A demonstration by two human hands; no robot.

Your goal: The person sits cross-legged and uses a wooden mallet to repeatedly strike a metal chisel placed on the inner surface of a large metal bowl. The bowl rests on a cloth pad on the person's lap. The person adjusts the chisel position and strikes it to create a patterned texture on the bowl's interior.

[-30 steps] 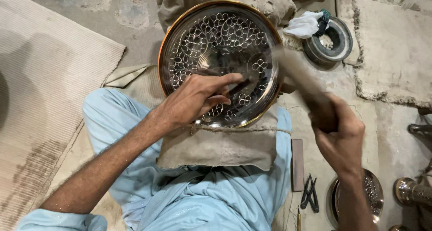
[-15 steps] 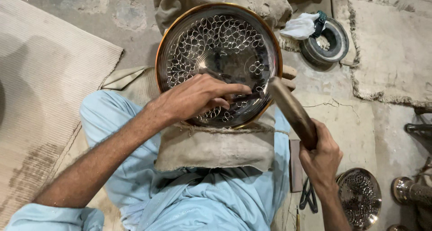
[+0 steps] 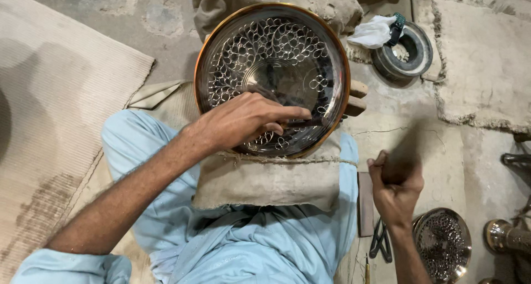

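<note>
Large round metal tray (image 3: 272,46), silver-bright inside with a copper-coloured rim, chased all over with small loops and circles around a plain centre; tilted toward the camera, propped on a coarse burlap pad (image 3: 265,181) across the lap, far edge against a lumpy cloth sack (image 3: 310,1). Left hand (image 3: 240,120) resting on the tray's near half, grip closed around a thin dark punch (image 3: 301,122) laid almost flat, tip pointing right. Right hand (image 3: 395,187) off to the right of the tray, well apart from it, grip closed in a fist around a handle (image 3: 406,151), blurred and dark above the knuckles; head of that tool not discernible. Pale blue, soft-creased trousers (image 3: 249,245) under the pad. Small wooden block (image 3: 357,96) peeking out beside the tray's right rim. Farther right, a ring-shaped metal piece (image 3: 412,54) with a crumpled white cloth (image 3: 373,32) on it. Near right, on cracked concrete floor (image 3: 442,151), a smaller patterned dish (image 3: 442,245), dark pliers (image 3: 380,241) beside it, and a brass vessel (image 3: 506,235) at the edge. Ribbed woven mat (image 3: 61,96) on the left.
</note>
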